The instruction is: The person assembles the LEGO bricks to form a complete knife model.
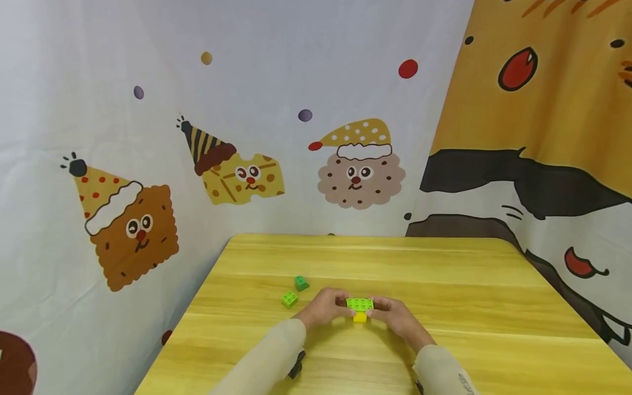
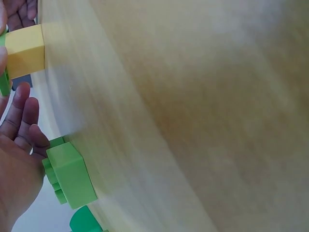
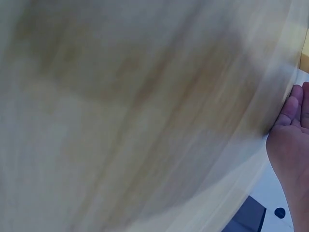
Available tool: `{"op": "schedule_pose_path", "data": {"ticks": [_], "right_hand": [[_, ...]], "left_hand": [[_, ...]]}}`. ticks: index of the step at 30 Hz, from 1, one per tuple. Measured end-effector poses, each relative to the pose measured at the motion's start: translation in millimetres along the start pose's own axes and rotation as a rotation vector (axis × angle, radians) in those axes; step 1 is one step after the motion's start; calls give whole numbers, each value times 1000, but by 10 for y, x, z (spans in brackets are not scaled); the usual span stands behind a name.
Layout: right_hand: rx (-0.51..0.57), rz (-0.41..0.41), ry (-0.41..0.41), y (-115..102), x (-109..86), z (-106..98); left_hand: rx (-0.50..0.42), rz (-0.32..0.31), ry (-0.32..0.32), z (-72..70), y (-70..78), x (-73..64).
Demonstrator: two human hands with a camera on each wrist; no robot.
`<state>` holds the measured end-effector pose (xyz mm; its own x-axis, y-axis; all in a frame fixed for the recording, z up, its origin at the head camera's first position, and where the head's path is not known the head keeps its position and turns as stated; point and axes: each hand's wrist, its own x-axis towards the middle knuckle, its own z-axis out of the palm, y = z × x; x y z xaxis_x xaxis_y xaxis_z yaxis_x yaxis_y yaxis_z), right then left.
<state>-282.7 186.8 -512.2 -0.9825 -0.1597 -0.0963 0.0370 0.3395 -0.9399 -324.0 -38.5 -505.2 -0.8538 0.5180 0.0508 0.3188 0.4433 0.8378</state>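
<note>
Both hands meet over the front middle of the table, one at each end of a flat light-green toy building brick (image 1: 360, 304) with studs on top. A yellow brick (image 1: 360, 317) sits directly under its middle. My left hand (image 1: 327, 307) pinches the green brick's left end between thumb and fingers. At the right end, my right hand (image 1: 396, 315) pinches it the same way. The left wrist view shows the yellow brick (image 2: 26, 50) from the side, against the thin green one. In the right wrist view only part of the right hand (image 3: 294, 140) shows, with a sliver of yellow.
Left of the hands lie a small light-green studded brick (image 1: 289, 299) and a darker green brick with a sloped side (image 1: 301, 283). The wooden table (image 1: 444, 269) backs onto a printed cloth (image 1: 276, 71) with cartoon figures.
</note>
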Motion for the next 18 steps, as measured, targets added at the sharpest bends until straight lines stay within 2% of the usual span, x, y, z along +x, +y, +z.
{"op": "schedule_pose_path", "data": {"ticks": [12, 18], "right_hand": [[35, 16, 5, -13, -7, 1], [35, 32, 26, -16, 8, 20]], "left_hand": [[20, 11, 4, 17, 36, -45], [93, 29, 38, 16, 20, -59]]}}
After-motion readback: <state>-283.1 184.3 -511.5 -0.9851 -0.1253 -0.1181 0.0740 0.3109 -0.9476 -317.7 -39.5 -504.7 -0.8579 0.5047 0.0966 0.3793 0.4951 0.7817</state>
